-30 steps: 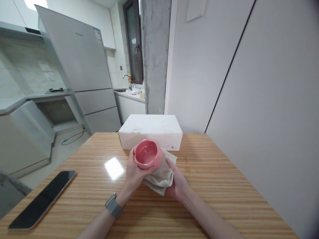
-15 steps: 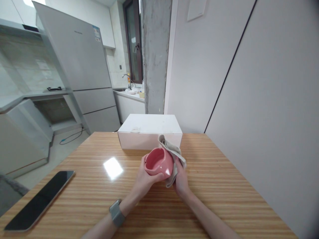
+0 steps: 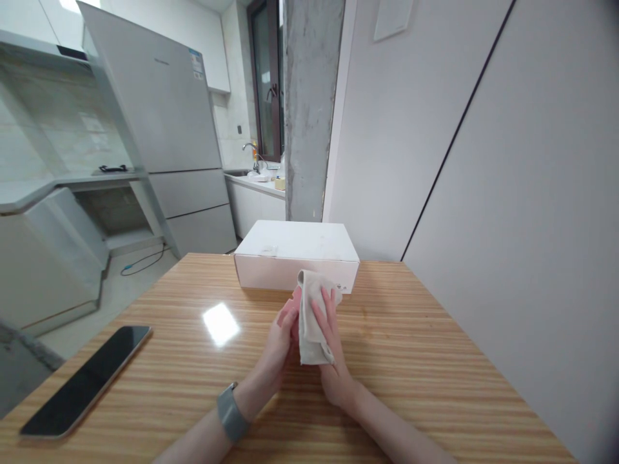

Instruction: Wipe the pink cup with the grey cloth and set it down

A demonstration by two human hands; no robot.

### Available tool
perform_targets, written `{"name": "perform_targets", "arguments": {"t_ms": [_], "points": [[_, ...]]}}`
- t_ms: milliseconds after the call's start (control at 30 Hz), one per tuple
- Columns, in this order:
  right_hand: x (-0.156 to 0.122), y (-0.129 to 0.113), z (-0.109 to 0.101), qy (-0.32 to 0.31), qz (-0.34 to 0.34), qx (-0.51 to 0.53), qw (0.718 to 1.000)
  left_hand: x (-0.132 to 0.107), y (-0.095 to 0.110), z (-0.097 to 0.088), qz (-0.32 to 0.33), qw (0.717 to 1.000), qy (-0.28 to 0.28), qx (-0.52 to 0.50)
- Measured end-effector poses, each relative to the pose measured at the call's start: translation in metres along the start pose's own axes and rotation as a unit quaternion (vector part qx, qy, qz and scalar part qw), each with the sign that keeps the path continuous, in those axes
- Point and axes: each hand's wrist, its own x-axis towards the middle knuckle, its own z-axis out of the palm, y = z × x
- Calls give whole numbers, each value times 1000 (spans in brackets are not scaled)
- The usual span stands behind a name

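Both my hands meet above the wooden table (image 3: 411, 361), just in front of a white box (image 3: 294, 258). My left hand (image 3: 278, 345), with a grey watch on its wrist, is closed around a pink bowl (image 3: 294, 303); only a sliver of the bowl's pink side shows. My right hand (image 3: 329, 348) presses a beige cloth (image 3: 309, 316) over the bowl with its fingers stretched along the fabric. The cloth hides nearly all of the bowl.
A dark phone (image 3: 87, 380) lies face up near the table's left edge. A grey wall runs along the right side. Behind the table stand a concrete pillar (image 3: 309, 109), a refrigerator (image 3: 169, 129) and a counter with a sink.
The bowl was turned from open side up onto its side between my hands. My right hand brought the cloth from under and behind the bowl over it, so it now covers the bowl.
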Motion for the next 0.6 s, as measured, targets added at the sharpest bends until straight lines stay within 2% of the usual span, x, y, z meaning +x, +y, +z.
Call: {"name": "perform_targets", "arguments": {"t_ms": [100,233,333,433,600], "points": [[1,5,-1,-65,-72,-84,992,-4,-5,-6,-41,997,-35,-52],[10,7,-9,-169,-154,-183,956,-5,-16,-26,-48,997,-50,42],[19,5,-18,-228,-170,-211,935,-2,-15,-33,-58,995,-56,53],[22,2,-21,-216,-159,-207,941,0,-5,-26,-79,994,-70,14],[18,-5,-9,-114,-104,-152,976,3,10,-10,-106,988,-105,-31]]}}
